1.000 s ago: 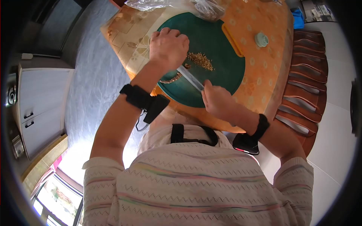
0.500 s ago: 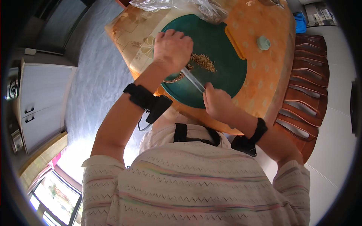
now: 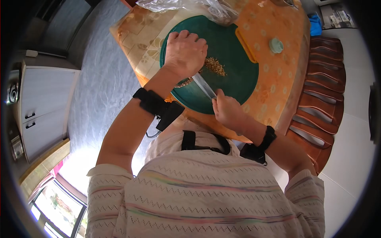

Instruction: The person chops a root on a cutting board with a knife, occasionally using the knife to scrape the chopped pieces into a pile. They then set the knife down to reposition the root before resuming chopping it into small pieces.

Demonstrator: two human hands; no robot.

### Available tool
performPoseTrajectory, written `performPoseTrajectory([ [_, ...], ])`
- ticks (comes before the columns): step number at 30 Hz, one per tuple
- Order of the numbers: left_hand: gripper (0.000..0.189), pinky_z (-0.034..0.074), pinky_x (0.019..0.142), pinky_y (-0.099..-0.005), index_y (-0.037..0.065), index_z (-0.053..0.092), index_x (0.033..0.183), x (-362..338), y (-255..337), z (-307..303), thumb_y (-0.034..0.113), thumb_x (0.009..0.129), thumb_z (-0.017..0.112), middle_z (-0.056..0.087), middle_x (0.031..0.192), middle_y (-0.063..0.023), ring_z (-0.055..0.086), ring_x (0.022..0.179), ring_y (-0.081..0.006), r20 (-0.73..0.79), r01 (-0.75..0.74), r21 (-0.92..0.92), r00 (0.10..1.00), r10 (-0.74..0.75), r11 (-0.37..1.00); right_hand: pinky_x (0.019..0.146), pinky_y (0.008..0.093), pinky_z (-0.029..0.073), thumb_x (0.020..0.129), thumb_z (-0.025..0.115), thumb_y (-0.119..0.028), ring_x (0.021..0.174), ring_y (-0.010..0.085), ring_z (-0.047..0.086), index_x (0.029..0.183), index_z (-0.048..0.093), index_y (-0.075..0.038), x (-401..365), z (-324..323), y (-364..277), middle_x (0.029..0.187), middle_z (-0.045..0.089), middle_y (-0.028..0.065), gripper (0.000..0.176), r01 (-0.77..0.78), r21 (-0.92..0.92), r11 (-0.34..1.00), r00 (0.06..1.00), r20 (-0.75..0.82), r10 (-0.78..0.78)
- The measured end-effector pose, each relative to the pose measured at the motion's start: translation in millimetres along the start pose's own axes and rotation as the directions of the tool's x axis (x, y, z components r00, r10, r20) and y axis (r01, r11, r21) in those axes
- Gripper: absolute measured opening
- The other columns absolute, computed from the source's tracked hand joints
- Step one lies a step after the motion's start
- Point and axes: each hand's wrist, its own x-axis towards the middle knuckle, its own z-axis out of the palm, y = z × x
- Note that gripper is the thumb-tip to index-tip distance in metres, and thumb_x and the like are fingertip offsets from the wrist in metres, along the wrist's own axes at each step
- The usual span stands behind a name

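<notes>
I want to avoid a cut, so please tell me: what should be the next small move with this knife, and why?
I would probably ease the left hand a little away from the knife before any stroke: the blade's far end disappears beneath that hand, so whether they touch is hidden, while the right hand holds the other end.

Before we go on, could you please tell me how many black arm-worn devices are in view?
2: one black device is strapped on behind the left hand; the other device is behind the right hand, which grips the knife.
</notes>
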Motion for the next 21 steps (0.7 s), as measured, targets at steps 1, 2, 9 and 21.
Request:
performPoseTrajectory([
  [1,0.018,0.04,0.091,-0.0373,0.018,0.066,0.093,0.2,-2.9,0.8,0.024,0.088,0.05,0.063,0.095,0.0028,0.055,0.101,-0.0193,0.002,0.007,0.003,1.0,-0.007,1.0,0.058,0.0511,0.048,0.084,0.051,-0.004,0.066,0.0429,0.062,0.093,0.044,0.004,0.7,-0.3,1.2,0.068,0.061,0.0232,0.014,0.0,0.0,1.0,1.0,0.003,0.0],
  [2,0.018,0.04,0.091,-0.037,0.018,0.066,0.092,0.1,-5.2,1.7,0.024,0.088,0.049,0.063,0.095,0.003,0.055,0.101,-0.0193,0.004,0.011,0.007,1.0,-0.011,1.0,0.057,0.0507,0.048,0.085,0.051,-0.005,0.065,0.0425,0.062,0.092,0.044,0.004,2.2,-3.9,-0.8,0.067,0.061,0.0226,0.014,0.049,-0.045,0.998,0.999,-0.016,-0.05],
  [9,0.018,0.04,0.09,-0.0365,0.016,0.066,0.091,-2.6,0.6,-1.3,0.024,0.088,0.05,0.065,0.095,0.003,0.056,0.1,-0.0198,-0.046,-0.001,-0.025,0.999,0.0,1.0,0.055,0.0504,0.045,0.093,0.046,-0.013,0.061,0.0441,0.057,0.092,0.041,0.003,-0.9,4.6,3.3,0.062,0.056,0.0222,0.017,0.024,0.004,1.0,0.999,-0.025,-0.024],
  [21,0.014,0.041,0.089,-0.0363,0.016,0.067,0.091,8.5,1.0,3.5,0.021,0.087,0.054,0.065,0.094,0.0021,0.057,0.097,-0.0201,-0.05,-0.041,-0.06,0.998,0.038,0.997,0.057,0.0495,0.045,0.093,0.046,-0.012,0.064,0.0427,0.059,0.093,0.043,0.003,2.3,-3.8,1.0,0.064,0.057,0.022,0.016,-0.002,0.038,0.999,1.0,0.016,0.001],
])
